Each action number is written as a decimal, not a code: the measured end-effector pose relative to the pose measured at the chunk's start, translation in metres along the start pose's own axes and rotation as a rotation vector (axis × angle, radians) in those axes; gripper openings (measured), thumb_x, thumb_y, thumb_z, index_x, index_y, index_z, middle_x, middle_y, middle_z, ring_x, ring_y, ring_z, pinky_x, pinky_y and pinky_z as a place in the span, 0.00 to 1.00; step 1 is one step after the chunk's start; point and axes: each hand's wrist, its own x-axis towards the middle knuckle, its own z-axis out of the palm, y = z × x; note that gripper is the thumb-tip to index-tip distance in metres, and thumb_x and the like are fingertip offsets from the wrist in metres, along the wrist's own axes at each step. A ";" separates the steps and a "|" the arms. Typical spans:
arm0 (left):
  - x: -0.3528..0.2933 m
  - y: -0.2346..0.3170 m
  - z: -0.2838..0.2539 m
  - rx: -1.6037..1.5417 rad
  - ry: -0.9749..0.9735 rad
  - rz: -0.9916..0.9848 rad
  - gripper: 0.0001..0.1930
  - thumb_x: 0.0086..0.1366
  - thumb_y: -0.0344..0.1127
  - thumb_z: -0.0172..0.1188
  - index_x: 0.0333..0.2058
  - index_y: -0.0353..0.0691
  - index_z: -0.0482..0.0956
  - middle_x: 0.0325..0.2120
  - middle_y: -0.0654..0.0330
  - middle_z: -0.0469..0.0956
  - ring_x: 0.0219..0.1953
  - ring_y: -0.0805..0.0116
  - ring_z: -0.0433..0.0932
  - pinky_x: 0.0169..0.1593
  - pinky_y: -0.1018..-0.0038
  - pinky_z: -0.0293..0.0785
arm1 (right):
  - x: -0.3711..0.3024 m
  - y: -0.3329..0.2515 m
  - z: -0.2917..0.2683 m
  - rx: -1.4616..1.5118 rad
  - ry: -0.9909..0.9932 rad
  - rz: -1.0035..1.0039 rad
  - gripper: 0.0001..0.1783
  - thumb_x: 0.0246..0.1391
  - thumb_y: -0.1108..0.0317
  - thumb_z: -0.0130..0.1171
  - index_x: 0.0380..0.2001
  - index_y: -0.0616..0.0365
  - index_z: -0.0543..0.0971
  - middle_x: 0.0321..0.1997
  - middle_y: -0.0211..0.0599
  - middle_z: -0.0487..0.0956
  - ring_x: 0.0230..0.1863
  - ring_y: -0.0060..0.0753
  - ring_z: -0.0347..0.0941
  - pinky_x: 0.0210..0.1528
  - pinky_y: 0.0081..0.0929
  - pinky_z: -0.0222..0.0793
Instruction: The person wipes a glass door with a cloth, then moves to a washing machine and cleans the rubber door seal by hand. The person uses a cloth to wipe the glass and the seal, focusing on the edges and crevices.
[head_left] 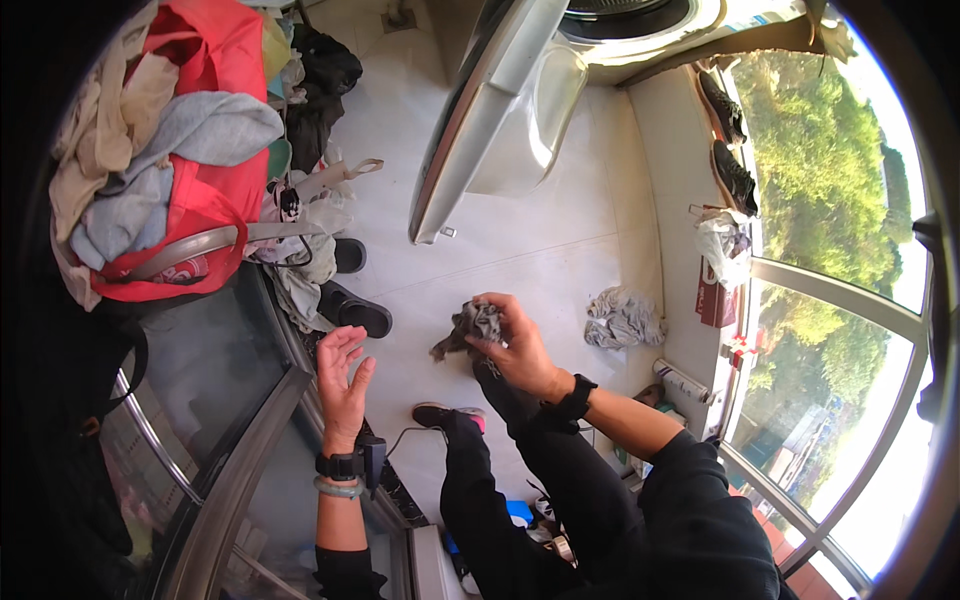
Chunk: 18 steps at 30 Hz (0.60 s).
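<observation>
My right hand (520, 348) is closed round a bunched, dark grey patterned cloth (476, 325), held over the floor in front of my legs. One end of the cloth hangs loose to the left. My left hand (342, 380) is empty, its fingers stretched out and the thumb apart, beside the glass door frame and near a dark slipper (355, 308). Black bands circle both wrists. On the floor to the right of my right hand lies a crumpled grey cloth (623, 318).
A red bag (215, 55) heaped with clothes, including a grey garment (215, 130), stands at the left. Ahead, an open appliance door (490, 110) juts over the pale floor (530, 235). Shoes (735, 175) and a white plastic bag (722, 245) sit on the window ledge at right.
</observation>
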 end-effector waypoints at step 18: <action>0.207 0.222 0.178 0.667 -0.087 0.586 0.43 0.51 0.25 0.69 0.65 0.36 0.58 0.64 0.44 0.60 0.67 0.49 0.59 0.68 0.62 0.56 | 0.181 -0.204 -0.103 -0.208 0.612 -0.339 0.23 0.57 0.73 0.58 0.56 0.62 0.68 0.49 0.44 0.70 0.43 0.31 0.72 0.44 0.26 0.70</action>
